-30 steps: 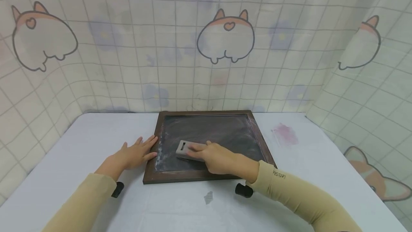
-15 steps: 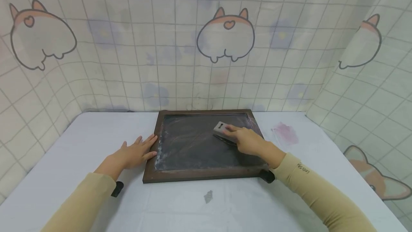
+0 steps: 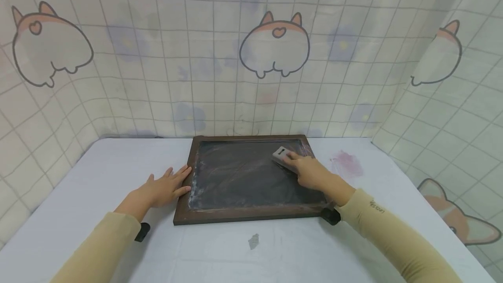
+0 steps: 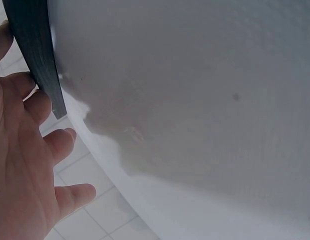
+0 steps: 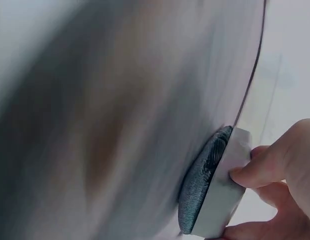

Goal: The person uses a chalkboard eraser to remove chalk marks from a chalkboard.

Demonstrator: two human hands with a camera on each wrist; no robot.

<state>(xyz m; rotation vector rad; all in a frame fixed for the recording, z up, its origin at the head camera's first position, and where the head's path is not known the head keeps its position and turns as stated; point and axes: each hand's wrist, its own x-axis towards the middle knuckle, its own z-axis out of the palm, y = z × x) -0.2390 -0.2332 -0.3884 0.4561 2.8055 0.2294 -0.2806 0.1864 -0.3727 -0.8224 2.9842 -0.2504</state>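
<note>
A small blackboard (image 3: pixel 235 178) in a brown wooden frame lies on the table, with faint chalk haze across it and whiter streaks along its left side. My right hand (image 3: pixel 314 174) grips a grey chalkboard eraser (image 3: pixel 281 154) over the upper right of the board. In the right wrist view the thumb and fingers pinch the eraser's pale body (image 5: pixel 217 195), and its dark felt pad (image 5: pixel 202 185) faces the board surface. My left hand (image 3: pixel 163 188) rests with fingers spread against the left frame edge. In the left wrist view those fingers touch the frame's side (image 4: pixel 37 50).
The white tabletop (image 3: pixel 220 252) has a pink smudge (image 3: pixel 347 163) to the right of the board and a grey patch (image 3: pixel 253 241) in front. A curtain with a grid and corgi print (image 3: pixel 275 47) hangs behind and along both sides.
My right hand has carried the eraser from the lower left-middle of the board up and right, towards its upper right. The left hand has stayed at the frame.
</note>
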